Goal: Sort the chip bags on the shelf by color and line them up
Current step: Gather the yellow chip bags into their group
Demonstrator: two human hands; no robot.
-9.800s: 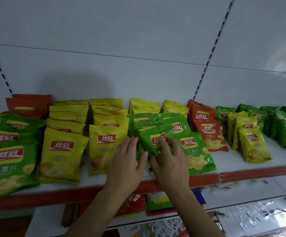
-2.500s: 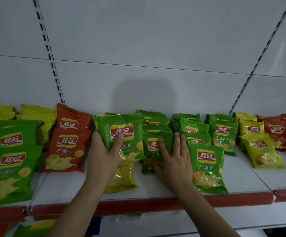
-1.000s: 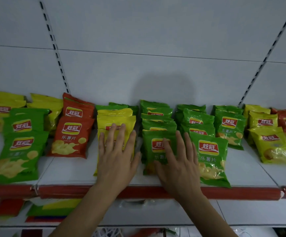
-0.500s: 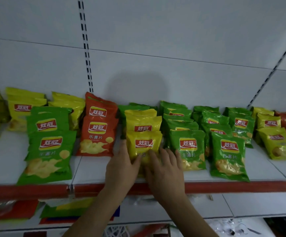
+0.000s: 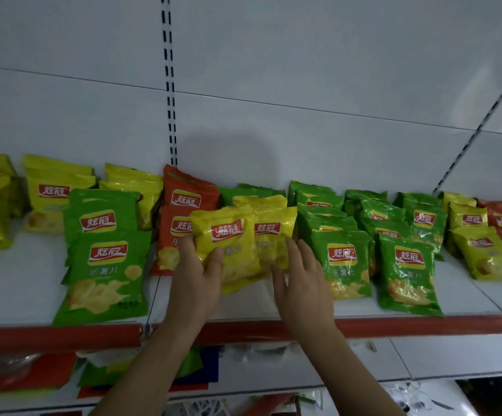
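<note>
Front yellow foil chip bag [image 5: 228, 235] now up off the white metal shelf [image 5: 243, 304], tilted and carried leftward, where half a second ago sat flat at the head of its little column. Left hand [image 5: 197, 280] clamped on its lower left corner, thumb over the front, fingers behind. Right hand [image 5: 301, 283] flat and loose, fingers straight, resting against the second yellow foil bag [image 5: 269, 232] just behind, holding nothing. Hands close together, not touching.

Lifted bag now overlapping the two orange foil bags [image 5: 180, 211] stacked just to its left. Looks like the yellow strays getting pulled out of the green zone, probably headed for the yellow foil bag rows [image 5: 54, 187] at the far left. Plenty left though: two big green foil bags [image 5: 105, 256] sit among those yellows, green foil bag columns [image 5: 346, 259] fill the right of centre, more yellow foil bags [image 5: 481, 250] and red ones past them. Maybe halfway sorted at best.

Red plastic price rail [image 5: 394, 325] along the shelf's front edge, jumble of packets on the lower shelf [image 5: 141, 373].
</note>
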